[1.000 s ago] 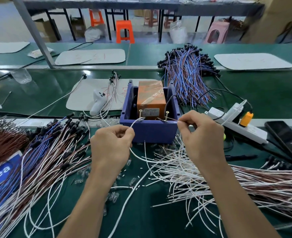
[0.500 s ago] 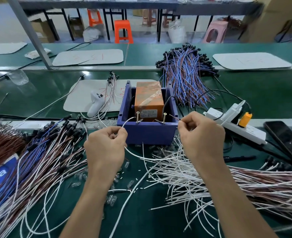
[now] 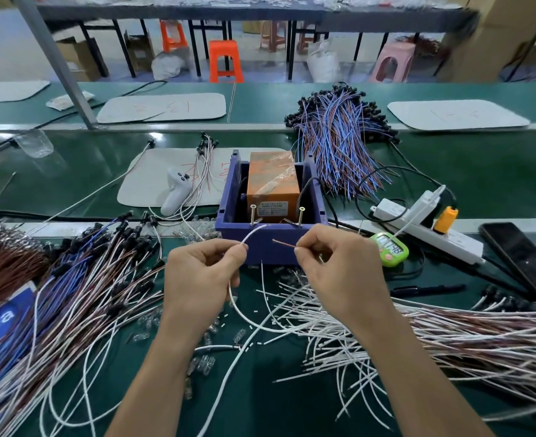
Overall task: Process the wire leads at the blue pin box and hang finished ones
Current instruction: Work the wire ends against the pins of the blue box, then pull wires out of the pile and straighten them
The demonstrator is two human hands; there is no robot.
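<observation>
**Q:** What lies nearest?
**A:** Two bare forearms reach toward the box (image 3: 268,255). In front of the box and to its right, loose leads (image 3: 329,329) are fanned out (many with stripped tips). They are probably stock kept within easy reach.

**Q:** And the hands?
**A:** Both are just in front of the box. The left hand (image 3: 203,279) pinches a white lead (image 3: 253,232) between thumb and forefinger, and its tip curves up toward the box's rim. The right hand (image 3: 339,272) pinches a thin brown end (image 3: 283,244), which points left across the box's front wall. Each is gripped close to its tip, likely for steady aim.

**Q:** Aim at what?
**A:** The pins (image 3: 253,213), two upright screws at the box's near edge. The white tip sits near the left one, but I cannot tell whether it touches. An orange block (image 3: 273,181) fills the box behind them.

**Q:** Farther off?
**A:** Capped leads (image 3: 87,279) are heaped left of the box. A blue-and-brown bundle (image 3: 339,146) lies behind the box to its right. Nothing shows where finished leads hang.
</observation>
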